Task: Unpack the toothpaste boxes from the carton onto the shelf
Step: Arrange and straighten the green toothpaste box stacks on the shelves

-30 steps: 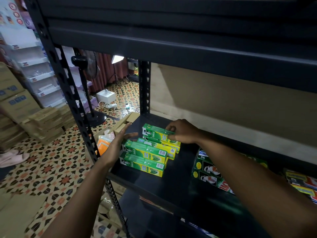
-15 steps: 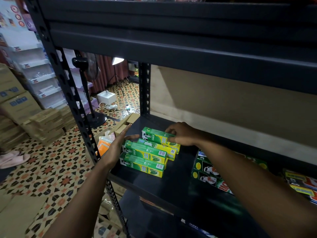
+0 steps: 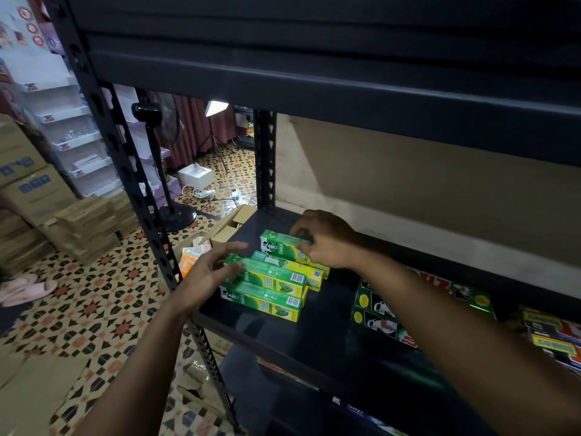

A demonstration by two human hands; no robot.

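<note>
Several green and yellow toothpaste boxes [image 3: 270,287] lie stacked near the left end of the black shelf [image 3: 314,341]. My right hand [image 3: 327,240] grips the topmost box [image 3: 279,245] at the back of the stack, fingers curled over its far edge. My left hand [image 3: 210,272] is at the stack's left end, fingers relaxed and spread, touching the end of the upper front box. The open brown carton [image 3: 224,229] stands on the floor behind the shelf's left post; its inside is mostly hidden.
Dark green boxes [image 3: 377,313] and yellow-red packs [image 3: 553,335] lie further right on the shelf. The upper shelf beam [image 3: 314,89] hangs close overhead. Beyond the post [image 3: 125,158] are a standing fan [image 3: 163,171], stacked cartons [image 3: 28,190] and a patterned tile floor.
My right hand shifted slightly along the top box and its fingers curled over it. My left hand stayed against the stack's left end, fingers spreading a little.
</note>
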